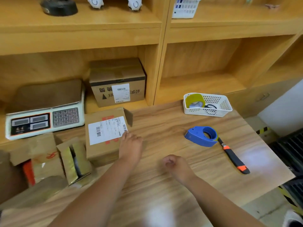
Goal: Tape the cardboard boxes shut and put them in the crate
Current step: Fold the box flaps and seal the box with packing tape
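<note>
A labelled box (105, 136) is set at the left of the table (164, 122), one flap raised, and is touched at its near right corner by the left hand (130, 145), fingers laid flat; the right hand (175, 164) is held over bare wood nearer by, curled in, nothing held. A dispenser (200, 135) and knife (232, 156) are laid to the right, a basket (213, 113) farther back, a scale (44, 122) far left. Wooden shelves (164, 35) are built along the far side, a second box (117, 79) kept in one bay.
</note>
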Demonstrator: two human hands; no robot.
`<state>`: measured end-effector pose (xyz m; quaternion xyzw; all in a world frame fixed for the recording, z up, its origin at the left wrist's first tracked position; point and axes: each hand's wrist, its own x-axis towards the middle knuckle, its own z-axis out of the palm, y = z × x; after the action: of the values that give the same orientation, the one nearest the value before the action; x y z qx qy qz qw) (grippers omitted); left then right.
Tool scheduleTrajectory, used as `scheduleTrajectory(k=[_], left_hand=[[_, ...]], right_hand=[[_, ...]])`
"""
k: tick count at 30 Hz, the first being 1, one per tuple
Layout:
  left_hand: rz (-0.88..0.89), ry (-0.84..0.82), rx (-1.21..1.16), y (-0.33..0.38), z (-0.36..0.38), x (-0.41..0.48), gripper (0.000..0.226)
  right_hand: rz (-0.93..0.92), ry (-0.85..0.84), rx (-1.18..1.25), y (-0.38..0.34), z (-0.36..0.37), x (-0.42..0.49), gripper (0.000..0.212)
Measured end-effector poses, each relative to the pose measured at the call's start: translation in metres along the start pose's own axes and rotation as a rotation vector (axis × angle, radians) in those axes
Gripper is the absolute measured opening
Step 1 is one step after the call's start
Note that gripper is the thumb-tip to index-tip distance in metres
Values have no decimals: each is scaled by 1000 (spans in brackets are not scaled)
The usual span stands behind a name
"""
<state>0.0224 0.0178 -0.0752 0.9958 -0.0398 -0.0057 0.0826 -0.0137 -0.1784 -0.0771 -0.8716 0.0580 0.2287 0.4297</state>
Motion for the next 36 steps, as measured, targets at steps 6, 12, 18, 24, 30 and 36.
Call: scheduleTrajectory(k=[6, 12, 18, 24, 30, 36], left_hand=[[-90, 66, -17, 15, 1, -6, 28], [-256, 79, -85, 41, -2, -12, 26], [-335, 177, -97, 107, -9, -8, 12], [-579, 453, -441, 170, -11, -1, 11], [-689, 619, -608, 192, -17, -9, 17], [-722, 736, -709, 203, -16, -32, 17]], right_hand=[[-94, -141, -104, 7, -32, 25, 25], [-188, -246, -176, 8, -73, 47, 26], [-238, -239, -239, 20, -108, 57, 21], [-270, -212, -259, 29, -133, 61, 18], [-361, -149, -223, 26, -140, 64, 23], [-371, -36, -83, -2, -132, 56, 51]])
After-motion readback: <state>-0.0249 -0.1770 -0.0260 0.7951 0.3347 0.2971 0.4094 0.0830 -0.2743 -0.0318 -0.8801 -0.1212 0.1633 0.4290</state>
